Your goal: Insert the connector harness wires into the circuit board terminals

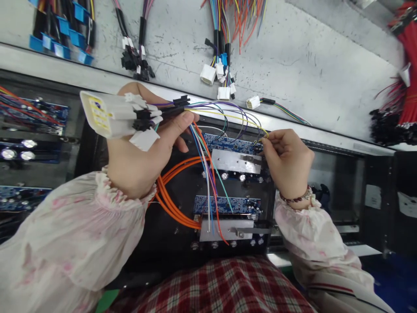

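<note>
My left hand [156, 143] is closed around a wiring harness, whose large white connector [112, 115] sticks out to the left. Loose coloured wires [208, 169] hang from this grip over the boards, their free ends down by the lower one. Between finger and thumb, my right hand [285, 156] pinches a thin yellow wire [228, 112] of the same harness, at the right end of the upper blue circuit board [228, 143]. The wire's tip is hidden by the fingers. Purple, grey and black wires arc down to that board. Below lies a second blue circuit board [224, 205].
Thick orange cables [172, 213] curve left of the boards. Along the grey bench [293, 52] lie more harnesses [220, 71], a small white connector [253, 102] and blue-ended cables [61, 30]. Red wire bundles [410, 74] hang at right. More boards [29, 150] sit at left.
</note>
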Motion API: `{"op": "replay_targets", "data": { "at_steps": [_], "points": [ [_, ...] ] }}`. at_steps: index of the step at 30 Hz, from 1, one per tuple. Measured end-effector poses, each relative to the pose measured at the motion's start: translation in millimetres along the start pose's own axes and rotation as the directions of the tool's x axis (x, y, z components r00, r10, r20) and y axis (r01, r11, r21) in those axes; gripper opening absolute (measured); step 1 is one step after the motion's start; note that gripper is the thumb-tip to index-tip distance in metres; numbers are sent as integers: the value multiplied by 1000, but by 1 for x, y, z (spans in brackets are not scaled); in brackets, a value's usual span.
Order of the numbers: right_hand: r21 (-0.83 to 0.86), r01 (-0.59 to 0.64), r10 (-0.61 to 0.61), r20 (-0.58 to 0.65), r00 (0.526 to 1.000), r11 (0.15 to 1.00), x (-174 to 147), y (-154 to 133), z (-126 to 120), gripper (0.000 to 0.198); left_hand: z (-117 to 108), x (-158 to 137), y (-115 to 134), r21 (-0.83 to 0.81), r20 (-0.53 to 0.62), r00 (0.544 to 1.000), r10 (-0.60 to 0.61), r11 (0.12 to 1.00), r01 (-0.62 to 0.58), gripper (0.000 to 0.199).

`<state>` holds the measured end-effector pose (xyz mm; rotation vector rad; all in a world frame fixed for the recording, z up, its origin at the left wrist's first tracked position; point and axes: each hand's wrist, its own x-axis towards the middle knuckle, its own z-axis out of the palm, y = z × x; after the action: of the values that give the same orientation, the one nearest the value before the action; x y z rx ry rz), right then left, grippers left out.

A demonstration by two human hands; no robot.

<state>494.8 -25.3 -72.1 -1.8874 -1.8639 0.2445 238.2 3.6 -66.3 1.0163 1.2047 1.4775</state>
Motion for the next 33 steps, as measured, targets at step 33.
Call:
{"op": "replay_targets", "data": {
  "at_steps": [33],
  "points": [
    [-58, 15, -7, 147, 989, 998, -38, -9, -70, 15, 0, 2, -4, 31, 11, 1000, 3, 1000, -3, 41]
  ]
}}
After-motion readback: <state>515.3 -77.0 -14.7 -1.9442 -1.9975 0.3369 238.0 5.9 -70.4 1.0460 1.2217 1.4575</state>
